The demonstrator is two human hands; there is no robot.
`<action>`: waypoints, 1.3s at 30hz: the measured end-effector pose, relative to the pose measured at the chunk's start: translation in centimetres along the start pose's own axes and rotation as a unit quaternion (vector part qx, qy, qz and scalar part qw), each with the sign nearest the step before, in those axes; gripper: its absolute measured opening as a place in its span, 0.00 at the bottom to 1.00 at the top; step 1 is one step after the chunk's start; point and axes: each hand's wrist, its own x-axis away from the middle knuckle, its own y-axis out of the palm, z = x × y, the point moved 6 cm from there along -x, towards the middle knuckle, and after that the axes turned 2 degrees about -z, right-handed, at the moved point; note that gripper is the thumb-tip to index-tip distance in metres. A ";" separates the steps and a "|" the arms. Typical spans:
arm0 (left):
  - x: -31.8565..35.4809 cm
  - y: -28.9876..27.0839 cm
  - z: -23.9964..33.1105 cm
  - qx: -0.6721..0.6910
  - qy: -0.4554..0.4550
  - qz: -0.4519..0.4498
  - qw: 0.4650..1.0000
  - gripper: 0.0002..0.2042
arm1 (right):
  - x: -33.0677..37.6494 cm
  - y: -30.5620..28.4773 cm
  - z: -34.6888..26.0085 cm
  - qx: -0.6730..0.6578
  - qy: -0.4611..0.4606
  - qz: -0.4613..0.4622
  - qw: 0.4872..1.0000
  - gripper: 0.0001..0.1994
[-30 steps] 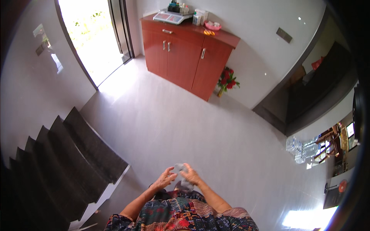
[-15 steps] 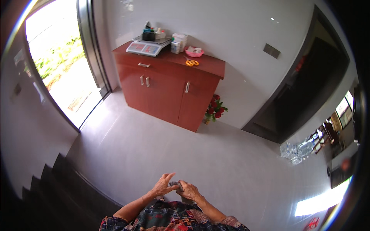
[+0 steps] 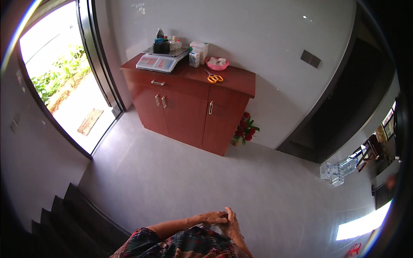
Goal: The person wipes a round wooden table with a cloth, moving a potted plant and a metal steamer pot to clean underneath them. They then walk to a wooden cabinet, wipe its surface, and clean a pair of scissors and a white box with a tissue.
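Observation:
In front of my patterned shirt (image 3: 193,243), low in the picture, my two hands meet. My left hand (image 3: 213,218) reaches across to the right, its fingertips closed against my right hand (image 3: 232,225). The right hand's fingers are bent, one of them sticking up. Something small and dark seems pinched between them, mostly hidden by the fingers; I cannot make out its kind. Beyond the hands stands a red-brown cabinet (image 3: 185,107), out of their reach. On its top lie orange-handled scissors (image 3: 214,77).
The cabinet also bears a scale (image 3: 157,62), small bottles (image 3: 175,44), boxes (image 3: 194,59) and a pink basket (image 3: 217,66). Red flowers (image 3: 246,130) stand beside it. Dark stairs (image 3: 86,215) are at lower left, an open doorway (image 3: 66,81) at upper left, water bottles (image 3: 335,171) at right.
Both hands have shifted right and slightly down. The left hand, earlier spread beside a grey thing in the right hand, has closed in against it. The view has tilted and shifted a little.

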 end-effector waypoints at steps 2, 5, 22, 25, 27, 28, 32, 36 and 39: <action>-2.5 -0.2 0.5 -0.010 -0.021 -0.039 0.999 0.28 | -0.4 -1.6 1.0 -0.061 -0.044 0.060 0.995 0.43; -4.3 -0.2 2.5 0.031 0.021 -0.065 0.997 0.29 | -0.1 -3.0 3.0 -0.096 -0.042 0.096 0.990 0.44; -6.9 18.9 3.8 -0.024 0.006 -0.407 0.913 0.21 | 34.3 25.8 8.1 -0.309 0.408 0.060 0.857 0.16; -4.6 25.2 5.3 -0.153 0.053 -0.471 0.867 0.20 | 35.6 29.0 8.2 -0.311 0.392 0.251 0.828 0.18; -2.7 30.0 5.2 -0.161 0.053 -0.516 0.840 0.19 | 37.8 30.7 8.6 -0.312 0.414 0.448 0.728 0.21; -1.4 32.3 6.3 -0.172 0.031 -0.539 0.824 0.19 | 38.8 32.3 9.1 -0.332 0.435 0.518 0.657 0.24; 1.9 42.4 8.0 -0.178 0.071 -0.619 0.762 0.21 | 45.1 33.3 10.7 -0.208 0.619 0.441 0.616 0.28; 7.1 50.7 10.9 -0.256 0.041 -0.685 0.681 0.24 | 49.3 30.9 8.4 0.131 0.707 0.268 0.641 0.14; 8.3 53.0 12.1 -0.263 0.028 -0.713 0.650 0.32 | 49.8 33.5 10.8 0.249 0.726 0.301 0.566 0.03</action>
